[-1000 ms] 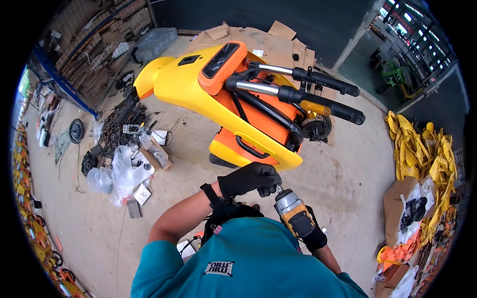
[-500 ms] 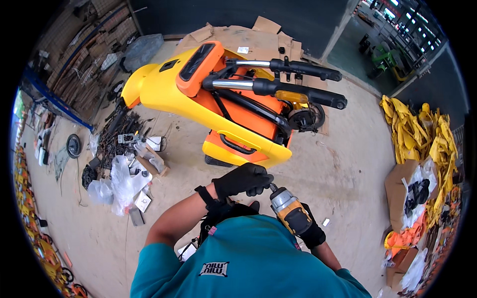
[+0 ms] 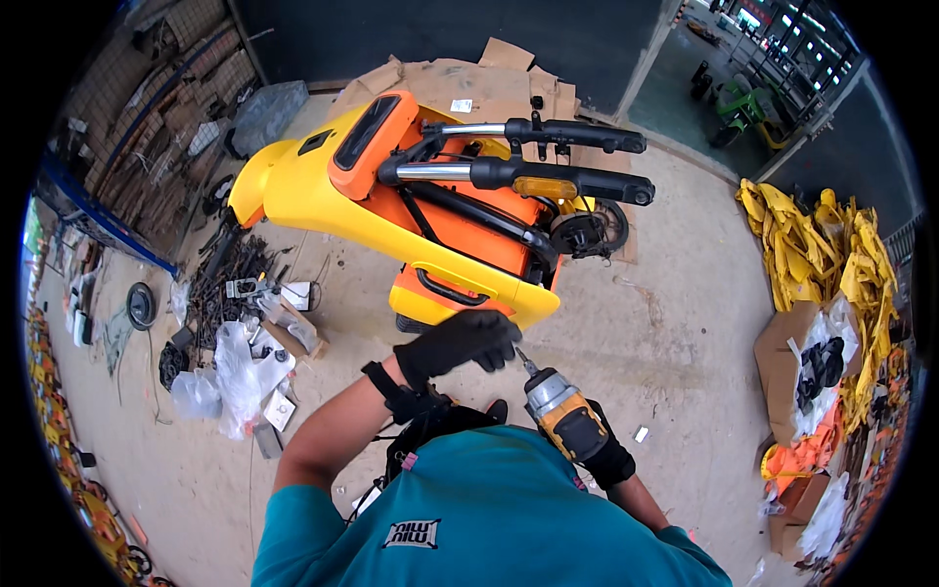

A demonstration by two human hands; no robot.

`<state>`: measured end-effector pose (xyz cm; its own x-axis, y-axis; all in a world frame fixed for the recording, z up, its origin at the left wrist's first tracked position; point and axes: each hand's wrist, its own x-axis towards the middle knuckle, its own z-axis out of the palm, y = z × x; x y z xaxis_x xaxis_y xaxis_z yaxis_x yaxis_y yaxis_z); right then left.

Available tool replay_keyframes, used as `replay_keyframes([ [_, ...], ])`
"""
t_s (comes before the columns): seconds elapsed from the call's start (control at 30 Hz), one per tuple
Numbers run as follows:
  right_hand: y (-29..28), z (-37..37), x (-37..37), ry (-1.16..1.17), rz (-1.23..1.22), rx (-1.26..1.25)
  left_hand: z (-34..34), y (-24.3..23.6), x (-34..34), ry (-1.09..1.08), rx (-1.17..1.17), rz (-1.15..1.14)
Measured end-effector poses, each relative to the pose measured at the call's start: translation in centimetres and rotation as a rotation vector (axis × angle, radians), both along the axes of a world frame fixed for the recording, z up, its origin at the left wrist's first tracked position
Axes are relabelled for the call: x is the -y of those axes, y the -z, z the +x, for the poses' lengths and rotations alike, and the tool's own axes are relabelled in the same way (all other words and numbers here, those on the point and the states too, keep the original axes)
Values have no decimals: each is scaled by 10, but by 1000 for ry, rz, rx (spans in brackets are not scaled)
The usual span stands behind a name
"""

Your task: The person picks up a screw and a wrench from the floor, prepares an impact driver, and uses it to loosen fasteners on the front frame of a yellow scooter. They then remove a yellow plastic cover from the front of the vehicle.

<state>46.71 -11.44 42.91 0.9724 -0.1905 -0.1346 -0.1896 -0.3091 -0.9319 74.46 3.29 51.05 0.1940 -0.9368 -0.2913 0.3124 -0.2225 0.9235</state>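
In my black-gloved right hand (image 3: 608,458) is a yellow and black power driver with a silver nose (image 3: 567,416). It is held by the handle, largely hidden behind its body, and points up and left. A thin bit (image 3: 528,363) sticks out of its nose. My left hand (image 3: 455,344), gloved in black too, is right at the bit's tip with its fingers bent together. What those fingers hold, if anything, is too small to tell. Just beyond lies a yellow and orange scooter-like vehicle (image 3: 323,201) on its side, its black and chrome fork (image 3: 548,179) pointing right.
Flat cardboard (image 3: 430,80) is spread under the vehicle's far side. To the left are plastic bags (image 3: 235,367) and a heap of black cables (image 3: 230,284). Yellow parts (image 3: 797,245) and an opened carton (image 3: 782,367) are piled at the right. A small white item (image 3: 641,433) lies on the floor.
My left hand has shifted slightly up and left, and more of the driver's bit shows now. The whole view has drifted a little. The driver stays in my right hand.
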Motion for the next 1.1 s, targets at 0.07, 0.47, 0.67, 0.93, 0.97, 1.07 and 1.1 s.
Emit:
replay_keyframes([
  [0.07,6,-2,1,4,-115,18,14,-11,6,-122,243,-3],
  [0.47,-8,-7,-5,93,-218,52,41,-147,193,-69,1680,-308],
  [0.67,-16,-18,-12,21,-677,-28,43,-145,196,152,1521,-172],
  [0.93,-7,-29,-2,139,-276,-60,22,-106,191,-188,1688,-273],
  [0.97,-6,-29,0,148,-254,-62,19,-103,191,-206,1697,-264],
  [1.07,-5,-29,2,166,-200,-70,11,-94,191,-295,1741,-258],
  [1.1,-5,-31,2,174,-186,-76,11,-92,192,-285,1730,-254],
])
